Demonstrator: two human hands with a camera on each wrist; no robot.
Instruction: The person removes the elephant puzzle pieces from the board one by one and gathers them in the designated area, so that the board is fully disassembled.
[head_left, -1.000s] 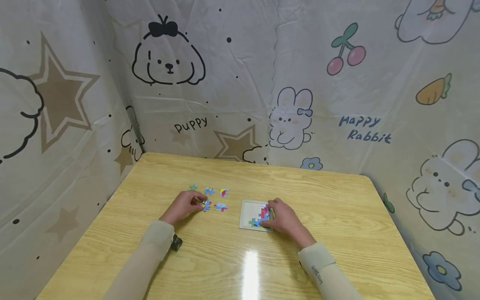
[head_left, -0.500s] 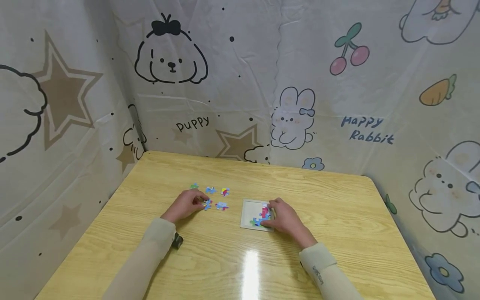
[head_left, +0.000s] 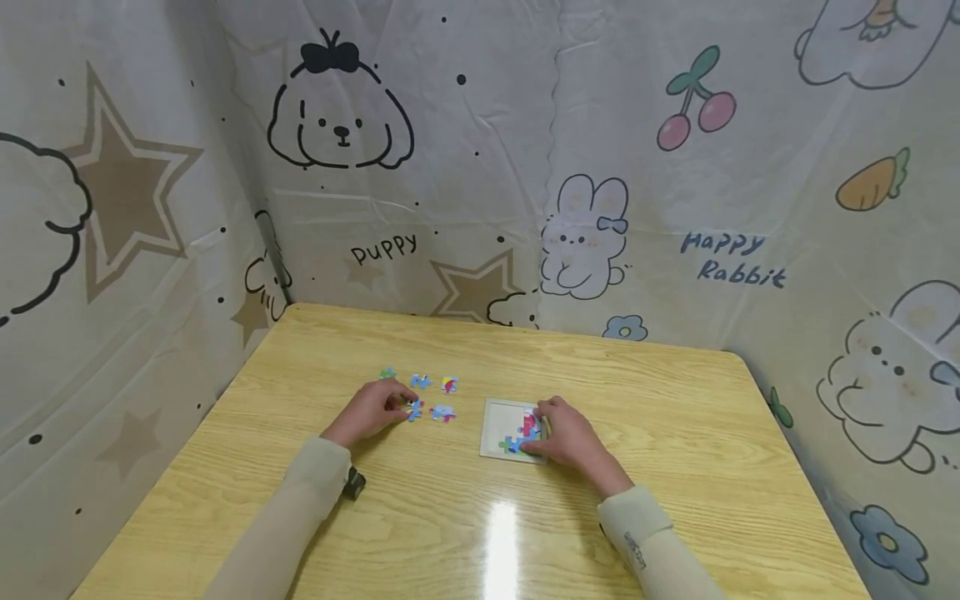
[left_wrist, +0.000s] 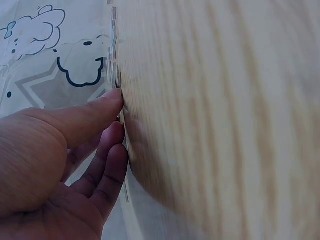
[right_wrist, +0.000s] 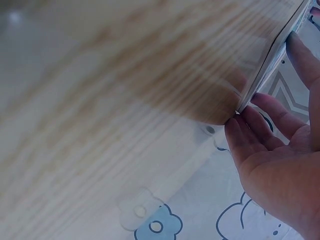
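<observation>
In the head view my left hand (head_left: 369, 410) is at a blue jigsaw piece (head_left: 415, 409) on the wooden table, thumb and fingertips pinching its edges. The left wrist view shows this hand (left_wrist: 65, 155) low, its fingertips down at the tabletop. My right hand (head_left: 567, 433) grips the right side of a shallow white puzzle tray (head_left: 494, 417), with the thumb over its lower right corner. Several joined pieces (head_left: 528, 427), pink, blue and green, lie along the tray's right and near sides, partly hidden by that hand. In the right wrist view, fingers (right_wrist: 242, 137) touch the tray's edge (right_wrist: 267, 60).
Loose jigsaw pieces lie left of the tray: a green one (head_left: 387, 373), a blue one (head_left: 420, 381), a yellow and red one (head_left: 449, 384) and a blue and pink one (head_left: 442, 412). Patterned cloth (head_left: 465, 167) hangs behind the table (head_left: 637, 383) and at its sides.
</observation>
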